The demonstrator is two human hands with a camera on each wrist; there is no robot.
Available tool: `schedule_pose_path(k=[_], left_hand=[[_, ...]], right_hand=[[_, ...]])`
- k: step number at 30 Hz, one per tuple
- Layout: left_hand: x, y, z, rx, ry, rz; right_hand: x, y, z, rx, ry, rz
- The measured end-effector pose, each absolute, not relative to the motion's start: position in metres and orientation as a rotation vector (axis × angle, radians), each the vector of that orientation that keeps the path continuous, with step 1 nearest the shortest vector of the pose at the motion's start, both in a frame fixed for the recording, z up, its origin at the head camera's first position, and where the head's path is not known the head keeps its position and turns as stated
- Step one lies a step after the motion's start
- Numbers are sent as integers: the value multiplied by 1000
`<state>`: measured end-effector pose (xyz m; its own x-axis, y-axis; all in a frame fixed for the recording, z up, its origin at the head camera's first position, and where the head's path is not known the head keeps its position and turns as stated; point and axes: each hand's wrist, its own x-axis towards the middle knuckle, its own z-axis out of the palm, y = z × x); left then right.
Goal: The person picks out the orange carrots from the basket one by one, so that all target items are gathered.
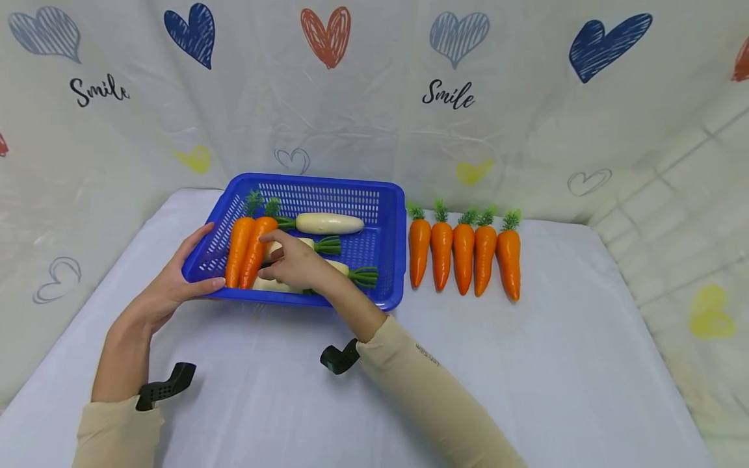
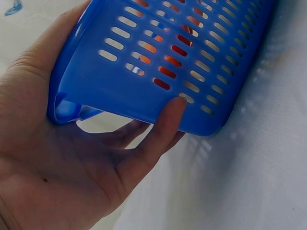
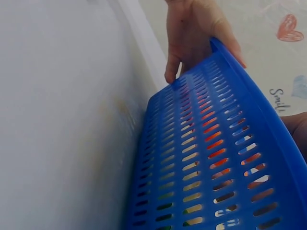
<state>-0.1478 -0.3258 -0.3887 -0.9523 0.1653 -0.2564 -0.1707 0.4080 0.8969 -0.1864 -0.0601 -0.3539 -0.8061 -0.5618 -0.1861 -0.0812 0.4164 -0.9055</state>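
A blue plastic basket (image 1: 391, 260) with slotted walls stands on the table. My left hand (image 1: 170, 283) grips its left end, thumb along the front rim; the left wrist view shows a finger against the outer wall. Inside, two orange carrots (image 1: 238, 250) with green tops lie side by side at the left. Three white radishes (image 1: 329, 223) with green stems lie to their right, two partly hidden by my right hand (image 1: 297, 261). That hand reaches over the front rim, fingers spread, fingertips right at the right-hand carrot's side. The basket's wall mostly hides it in the right wrist view.
Several more carrots (image 1: 464, 260) lie in a row on the white-covered table (image 1: 556, 364), right of the basket, tops toward the back. A white curtain (image 1: 374, 130) printed with hearts hangs close behind the basket.
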Motion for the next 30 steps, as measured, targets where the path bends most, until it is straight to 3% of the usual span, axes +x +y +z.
schedule_pose_path(k=[17,30], left_hand=[[-147,-328,-381,-12,2378,1544],[-145,-324,-383,-12,2346,1583]], right_hand=[[-194,-91,-350,-440,2210,-1334],[-188,-77,-352,-354,2114,-1547]])
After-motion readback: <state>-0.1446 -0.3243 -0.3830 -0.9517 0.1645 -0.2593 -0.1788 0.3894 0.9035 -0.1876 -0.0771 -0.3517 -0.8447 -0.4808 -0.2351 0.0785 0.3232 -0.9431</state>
